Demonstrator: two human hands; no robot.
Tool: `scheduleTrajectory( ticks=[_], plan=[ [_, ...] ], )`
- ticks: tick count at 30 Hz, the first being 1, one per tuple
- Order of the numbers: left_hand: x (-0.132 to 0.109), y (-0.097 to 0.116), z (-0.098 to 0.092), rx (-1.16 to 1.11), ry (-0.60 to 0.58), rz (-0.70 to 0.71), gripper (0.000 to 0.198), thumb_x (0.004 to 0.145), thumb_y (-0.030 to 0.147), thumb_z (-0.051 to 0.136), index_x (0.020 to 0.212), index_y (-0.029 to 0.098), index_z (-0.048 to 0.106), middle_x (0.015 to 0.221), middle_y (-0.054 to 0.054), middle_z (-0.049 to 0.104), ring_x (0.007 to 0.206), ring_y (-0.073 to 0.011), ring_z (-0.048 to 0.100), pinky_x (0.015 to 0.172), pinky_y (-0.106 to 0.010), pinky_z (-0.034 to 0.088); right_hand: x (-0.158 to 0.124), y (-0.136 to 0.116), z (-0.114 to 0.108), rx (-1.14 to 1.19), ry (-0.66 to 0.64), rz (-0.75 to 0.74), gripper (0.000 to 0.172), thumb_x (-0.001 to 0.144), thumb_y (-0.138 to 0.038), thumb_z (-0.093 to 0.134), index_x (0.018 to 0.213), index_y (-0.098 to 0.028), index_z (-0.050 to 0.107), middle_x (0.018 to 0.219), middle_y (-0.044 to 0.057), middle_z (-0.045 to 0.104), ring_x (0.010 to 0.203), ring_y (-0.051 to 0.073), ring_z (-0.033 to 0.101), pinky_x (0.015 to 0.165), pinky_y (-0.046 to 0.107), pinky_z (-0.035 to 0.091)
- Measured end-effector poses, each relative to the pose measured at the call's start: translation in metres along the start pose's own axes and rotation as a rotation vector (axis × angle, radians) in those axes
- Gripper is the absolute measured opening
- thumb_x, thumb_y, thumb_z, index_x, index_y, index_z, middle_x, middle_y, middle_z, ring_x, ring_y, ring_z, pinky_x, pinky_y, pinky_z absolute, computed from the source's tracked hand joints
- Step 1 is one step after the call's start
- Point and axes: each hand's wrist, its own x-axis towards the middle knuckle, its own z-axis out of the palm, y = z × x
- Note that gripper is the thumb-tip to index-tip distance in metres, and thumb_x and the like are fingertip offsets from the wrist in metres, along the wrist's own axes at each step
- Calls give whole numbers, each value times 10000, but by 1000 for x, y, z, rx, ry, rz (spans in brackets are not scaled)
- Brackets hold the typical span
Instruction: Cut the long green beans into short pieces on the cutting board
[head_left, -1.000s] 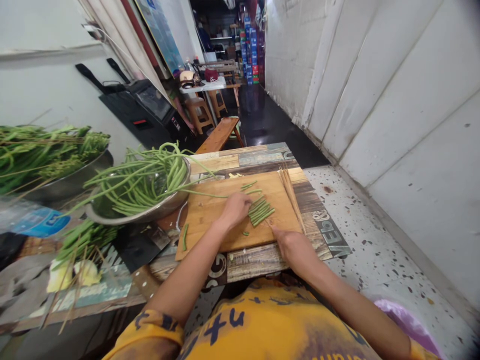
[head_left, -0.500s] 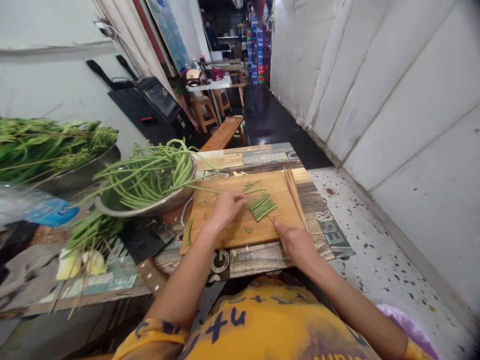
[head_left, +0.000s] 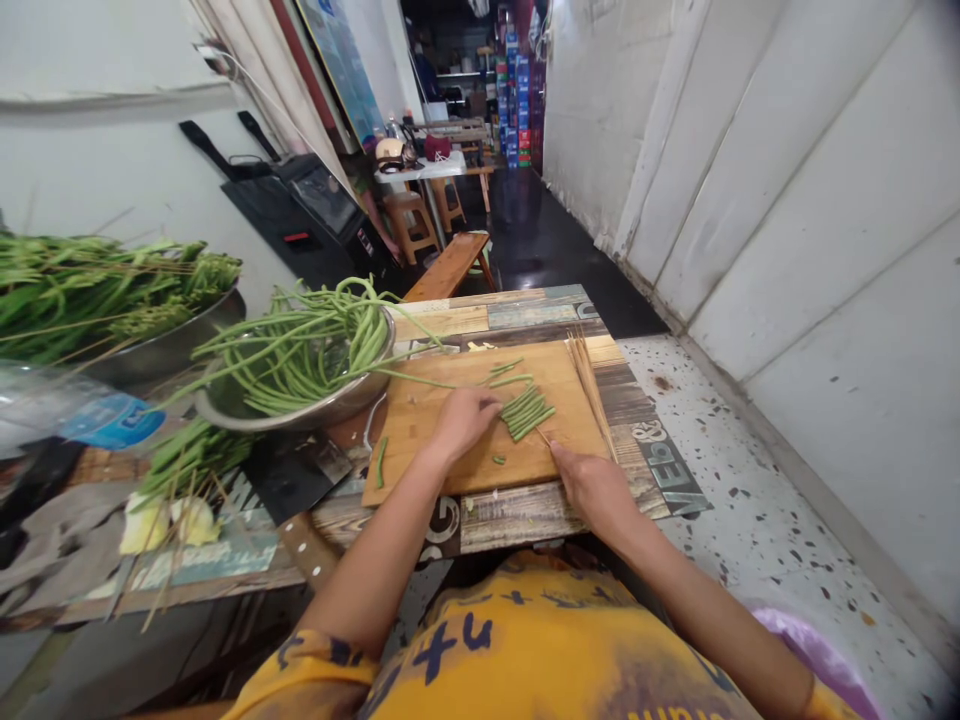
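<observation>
Cut green bean pieces (head_left: 527, 412) — aligned side by side on wooden cutting board (head_left: 409, 425); thin skewer (head_left: 543, 436) — at row's near edge.

Green bean pieces (head_left: 527, 412), tan cutting board (head_left: 412, 415), yellow shirt (head_left: 555, 655) with navy lettering (head_left: 430, 656), dark-speckled pale floor (head_left: 772, 530).

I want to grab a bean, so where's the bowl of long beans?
In the head view, the bowl of long beans sits on the left, between the cutting board and the bowl of leafy greens.

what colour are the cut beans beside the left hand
The cut beans are green, head view.
</observation>
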Motion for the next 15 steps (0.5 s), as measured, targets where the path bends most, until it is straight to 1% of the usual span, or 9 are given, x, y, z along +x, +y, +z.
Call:
scheduleTrajectory(
  ticks=[3,6,10,15],
  plan=[
    [-1,1,1,-1,-32,-8,96,734,228,627,736,164,698,721,-18,680,673,-147,581,636,-239,398,0,0,1,2,1,-2,411,930,-205,310,1293,-193,502,903,97,719,775,194,670,628,243,451],
    [1,-1,5,-11,-50,-18,73,704,211,650,724,153,691,659,-9,647,618,-134,556,585,-231,374,0,0,2,-2,6,-3,405,934,-217,305,1282,-198,511,894,92,721,766,197,672,614,243,446],
    [3,-2,5,0,-49,-4,60,696,201,645,706,153,680,644,-5,636,607,-131,548,574,-230,360,0,0,1,-11,10,0,401,941,-233,299,1276,-200,518,864,85,722,751,202,672,596,246,439],
    [-1,5,0,-10,-58,-6,98,717,237,632,712,150,676,680,-10,658,636,-136,556,596,-234,362,0,0,-1,-12,5,1,409,943,-236,296,1293,-193,502,873,83,723,759,196,672,611,239,438]
  ],
)
